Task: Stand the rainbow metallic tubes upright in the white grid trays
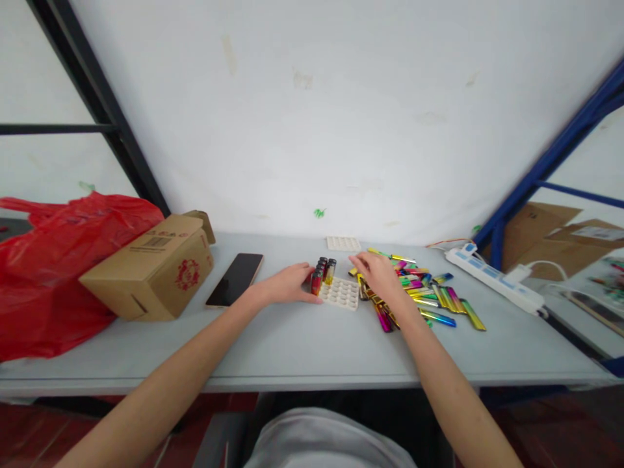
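My left hand (291, 284) curves around the left end of a white tray with round holes (344, 296), thumb at its front edge and fingers behind. Several lighters (316, 281) with black tops stand upright in the tray's left part, close to those fingers. My right hand (377, 272) hovers over the left side of a pile of shiny multicoloured lighters (429, 296). Its thumb and fingertips come together just right of the tray; a yellow lighter end shows below them, but what they pinch is hidden.
A second holed tray (343, 243) lies by the wall. Left of my hands are a black phone (236, 279), a cardboard box (156, 266) and a red plastic bag (58, 273). A white power strip (494, 279) lies right of the pile, beside a blue frame (550, 156).
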The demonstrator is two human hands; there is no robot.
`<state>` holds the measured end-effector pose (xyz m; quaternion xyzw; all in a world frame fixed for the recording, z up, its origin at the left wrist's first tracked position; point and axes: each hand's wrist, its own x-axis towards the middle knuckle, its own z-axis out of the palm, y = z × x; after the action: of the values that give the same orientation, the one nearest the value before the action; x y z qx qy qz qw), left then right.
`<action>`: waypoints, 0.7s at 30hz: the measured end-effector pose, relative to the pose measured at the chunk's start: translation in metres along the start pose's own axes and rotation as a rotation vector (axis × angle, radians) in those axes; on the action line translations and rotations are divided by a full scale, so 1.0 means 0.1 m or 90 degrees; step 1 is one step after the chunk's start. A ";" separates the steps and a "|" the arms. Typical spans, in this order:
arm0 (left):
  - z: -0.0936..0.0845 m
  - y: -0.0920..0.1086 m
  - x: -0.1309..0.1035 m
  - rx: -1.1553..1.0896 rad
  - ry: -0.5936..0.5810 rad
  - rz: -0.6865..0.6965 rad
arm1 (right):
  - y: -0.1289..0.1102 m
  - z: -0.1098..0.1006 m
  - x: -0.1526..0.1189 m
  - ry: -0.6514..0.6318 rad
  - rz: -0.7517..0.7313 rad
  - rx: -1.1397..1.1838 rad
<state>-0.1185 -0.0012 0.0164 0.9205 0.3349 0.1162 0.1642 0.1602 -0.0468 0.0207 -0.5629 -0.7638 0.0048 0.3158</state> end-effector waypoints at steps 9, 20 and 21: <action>0.01 -0.01 -0.01 -0.009 0.001 0.004 | 0.78 0.02 0.04 -0.008 0.133 -0.187; 0.01 -0.02 0.00 0.002 -0.007 0.009 | 0.69 -0.06 0.08 0.104 0.134 -0.066; 0.01 -0.02 0.00 0.004 -0.006 0.011 | 0.64 -0.06 0.09 0.149 0.141 0.005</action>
<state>-0.1195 0.0001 0.0146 0.9245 0.3265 0.1123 0.1616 0.2168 -0.0176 0.0069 -0.6389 -0.6551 -0.0227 0.4025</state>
